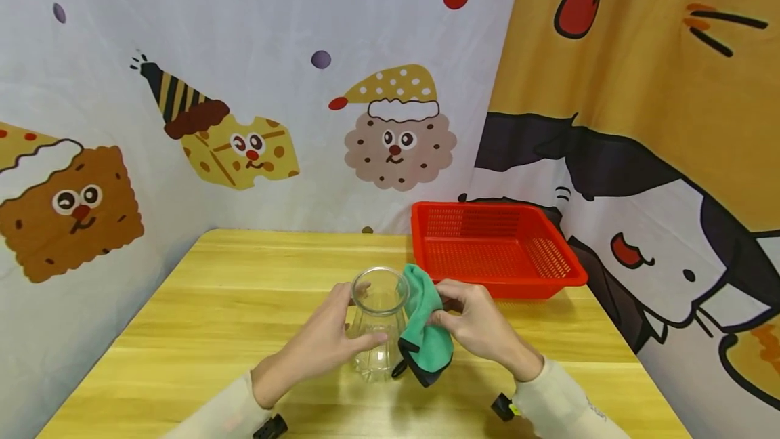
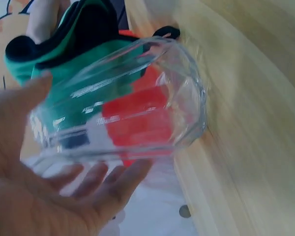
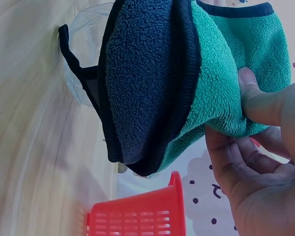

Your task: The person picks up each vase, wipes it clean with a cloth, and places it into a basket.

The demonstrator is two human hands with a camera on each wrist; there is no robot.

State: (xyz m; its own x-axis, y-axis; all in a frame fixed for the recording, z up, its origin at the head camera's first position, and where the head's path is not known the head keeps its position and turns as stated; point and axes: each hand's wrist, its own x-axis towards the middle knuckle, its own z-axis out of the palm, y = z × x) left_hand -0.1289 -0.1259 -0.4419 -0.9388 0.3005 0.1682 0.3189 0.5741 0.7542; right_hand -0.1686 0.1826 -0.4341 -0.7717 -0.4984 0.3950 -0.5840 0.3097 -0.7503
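A clear glass vessel (image 1: 379, 314) with a wide round rim and a faceted base stands upright on the wooden table. My left hand (image 1: 323, 341) holds it from the left, the thumb across its near side and the fingers behind. The left wrist view shows those fingers (image 2: 123, 189) along the vessel's side. A green and dark grey cleaning cloth (image 1: 426, 330) with black edging and a loop is pinched in my right hand (image 1: 478, 324). It hangs folded right at the vessel's right side. In the right wrist view, the cloth (image 3: 147, 78) hides much of the vessel.
Behind the cloth, a red plastic basket (image 1: 500, 259) with slotted walls sits at the table's back right. The wooden table (image 1: 256, 290) reaches back to a curtain (image 1: 274, 32) printed with cartoon snacks. Another printed curtain (image 1: 658, 87) hangs along the right.
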